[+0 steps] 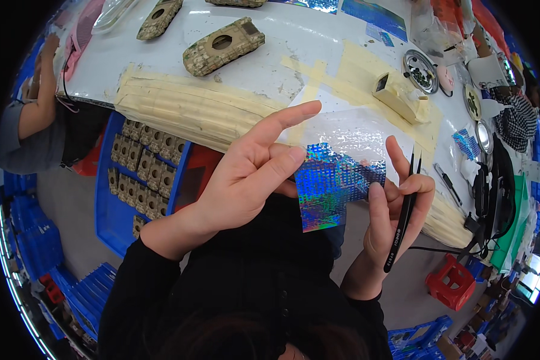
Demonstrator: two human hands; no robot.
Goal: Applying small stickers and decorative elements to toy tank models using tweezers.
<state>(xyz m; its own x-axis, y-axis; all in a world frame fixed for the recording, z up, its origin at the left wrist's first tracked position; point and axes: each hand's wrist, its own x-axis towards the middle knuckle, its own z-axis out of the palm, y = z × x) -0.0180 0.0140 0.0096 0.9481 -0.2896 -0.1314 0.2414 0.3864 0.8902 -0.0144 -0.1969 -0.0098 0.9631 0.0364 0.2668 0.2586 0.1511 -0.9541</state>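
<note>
A shiny holographic sticker sheet (333, 186), cut in a fine grid and silvery clear along its top, is held up in front of me. My left hand (237, 180) pinches its left edge between thumb and fingers, with the index finger stretched out above. On the opposite edge rests the thumb of my right hand (390, 225). Black tweezers (400, 234) are also held in that hand, points up and apart, with nothing between them. Beyond my hands, a camouflage model tank hull (240, 47) with a round hole lies on the white table (306, 36).
Padded tape (186, 105) lines the table's front edge. Below it, a blue tray (111, 225) holds several small camouflage hulls. A cream block (399, 99), metal dish (429, 84) and craft knife (449, 185) lie right. A red stool (453, 282) stands lower right; another person (39, 120) sits left.
</note>
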